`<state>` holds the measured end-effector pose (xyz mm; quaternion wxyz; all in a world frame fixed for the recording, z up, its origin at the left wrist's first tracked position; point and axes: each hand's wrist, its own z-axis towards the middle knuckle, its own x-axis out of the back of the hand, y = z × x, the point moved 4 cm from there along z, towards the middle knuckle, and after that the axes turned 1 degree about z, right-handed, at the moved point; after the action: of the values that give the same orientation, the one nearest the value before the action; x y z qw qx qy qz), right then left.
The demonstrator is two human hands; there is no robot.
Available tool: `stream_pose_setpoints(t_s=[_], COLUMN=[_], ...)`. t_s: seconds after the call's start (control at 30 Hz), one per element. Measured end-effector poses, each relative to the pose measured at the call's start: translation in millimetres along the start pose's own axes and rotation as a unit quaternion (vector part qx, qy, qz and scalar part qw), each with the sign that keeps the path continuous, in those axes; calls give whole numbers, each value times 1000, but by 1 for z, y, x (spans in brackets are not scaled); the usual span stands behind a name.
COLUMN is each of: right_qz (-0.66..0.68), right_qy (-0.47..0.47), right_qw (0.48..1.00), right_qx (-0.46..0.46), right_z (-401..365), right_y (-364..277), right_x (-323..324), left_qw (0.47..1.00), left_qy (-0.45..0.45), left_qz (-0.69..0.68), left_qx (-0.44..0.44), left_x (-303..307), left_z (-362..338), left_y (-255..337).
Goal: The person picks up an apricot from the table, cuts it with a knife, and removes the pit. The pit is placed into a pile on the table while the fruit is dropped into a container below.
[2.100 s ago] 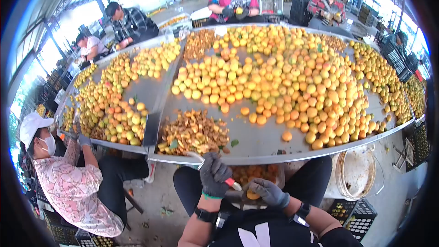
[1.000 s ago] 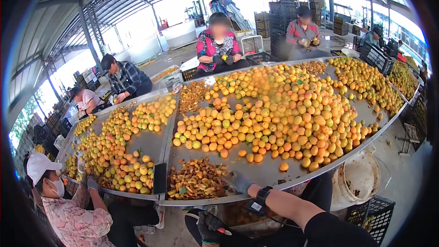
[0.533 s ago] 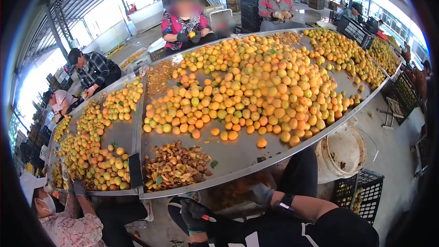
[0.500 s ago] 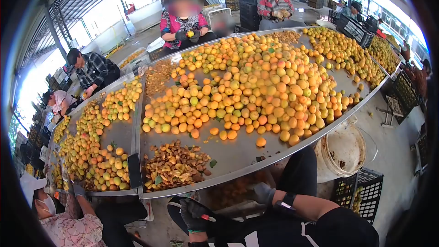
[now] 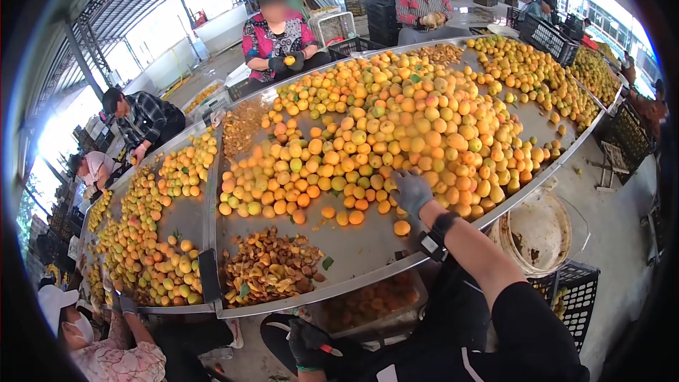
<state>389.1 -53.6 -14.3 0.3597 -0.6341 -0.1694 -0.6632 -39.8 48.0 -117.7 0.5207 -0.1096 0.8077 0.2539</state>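
My right hand point(image 5: 411, 192), in a grey glove, reaches over the table to the front edge of a big heap of apricots point(image 5: 435, 131). Its fingers are stretched out and touch the fruit. Low in the view, near my lap, my left hand point(image 5: 306, 344) in a dark glove is closed around a small knife point(image 5: 331, 350) with red on it; part of the knife is hidden by the fingers. Below the table edge is a tub point(image 5: 417, 318) with orange pieces in it. A pile of split apricot pieces and pits point(image 5: 272, 265) lies on the metal table point(image 5: 361, 244).
A white bucket point(image 5: 501, 240) and a black crate point(image 5: 583, 297) stand on the floor to the right. A metal divider point(image 5: 211, 230) splits the table. Several people sit around it, one point(image 5: 117, 357) close on my left. More crates point(image 5: 385, 0) are stacked at the back.
My right hand has risen from beside the tub under the table edge to the apricot heap. The left hand stays low with the knife. A person across has shifted slightly.
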Motion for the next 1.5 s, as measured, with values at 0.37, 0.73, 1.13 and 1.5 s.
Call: stream_pose_setpoints(t_s=[0.37, 0.73, 1.13, 1.5], right_qz=[-122, 28, 514, 794], right_qy=[-42, 77, -35, -332], right_qw=[991, 995, 853, 506], right_qx=[40, 50, -83, -63], right_z=[19, -4, -18, -198], right_y=[-13, -5, -8, -123], right_x=[-26, -21, -23, -14], left_qw=[995, 991, 979, 510], left_qy=[45, 5, 85, -20], left_qz=[78, 96, 185, 818], left_qx=[32, 88, 2, -265], left_x=[-13, -36, -49, -133], left_z=[1, 14, 4, 17], left_y=[-13, -35, -24, -36])
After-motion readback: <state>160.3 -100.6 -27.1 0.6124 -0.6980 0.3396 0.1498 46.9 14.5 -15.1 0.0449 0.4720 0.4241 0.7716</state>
